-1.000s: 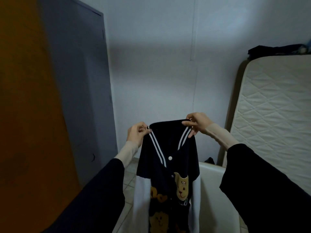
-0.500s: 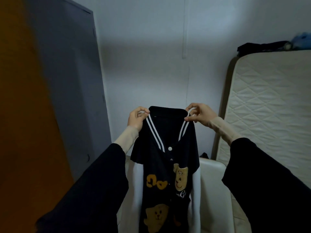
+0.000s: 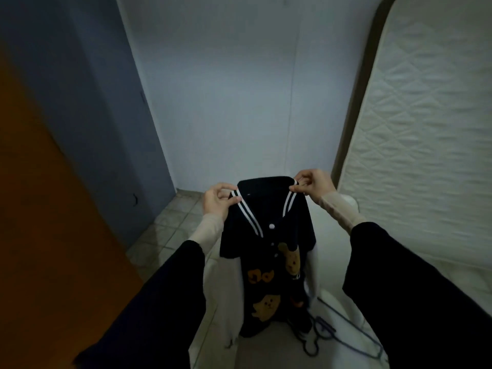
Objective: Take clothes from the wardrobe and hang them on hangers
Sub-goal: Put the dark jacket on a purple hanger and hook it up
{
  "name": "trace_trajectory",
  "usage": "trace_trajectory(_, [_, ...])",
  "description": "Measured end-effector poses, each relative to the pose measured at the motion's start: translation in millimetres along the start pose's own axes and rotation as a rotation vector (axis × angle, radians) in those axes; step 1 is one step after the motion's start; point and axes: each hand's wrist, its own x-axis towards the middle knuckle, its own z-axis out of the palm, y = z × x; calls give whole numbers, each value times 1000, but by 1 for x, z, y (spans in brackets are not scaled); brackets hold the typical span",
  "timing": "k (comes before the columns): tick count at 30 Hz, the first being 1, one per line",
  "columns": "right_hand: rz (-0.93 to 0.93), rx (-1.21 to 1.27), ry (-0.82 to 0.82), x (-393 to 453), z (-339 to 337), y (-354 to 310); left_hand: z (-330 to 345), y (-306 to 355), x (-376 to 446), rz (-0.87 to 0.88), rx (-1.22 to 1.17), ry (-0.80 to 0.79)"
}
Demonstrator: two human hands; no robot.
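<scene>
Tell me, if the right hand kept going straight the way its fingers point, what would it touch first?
The right hand pinches the jacket collar, fingers pointing toward the left hand. Going on, it would probably meet only more collar, then that hand; depth is unclear.

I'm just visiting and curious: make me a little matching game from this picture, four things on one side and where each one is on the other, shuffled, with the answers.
Things:
1. jacket
2. hangers
3. mattress
4. orange door

Places:
A. along the left edge of the view
B. lying on the pale surface below the jacket
C. standing upright on the right
D. held up at the collar by the left hand and the right hand

Pairs: 1-D, 2-B, 3-C, 4-A
</scene>
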Motion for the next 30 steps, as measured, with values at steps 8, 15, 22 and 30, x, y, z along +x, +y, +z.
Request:
trace_trajectory(8, [132,12,52,-7,51,59,25,-70,9,-204,5,115])
trace_trajectory(15, [154,-96,60,-13,93,131,52,-134,8,-228,75,110])
trace_trajectory(22, [172,-99,-1,-26,123,201,83,-206,5,-210,133,76])
trace_trajectory(30, [411,-303,-254,-66,167,323,127,-296,2,-183,258,30])
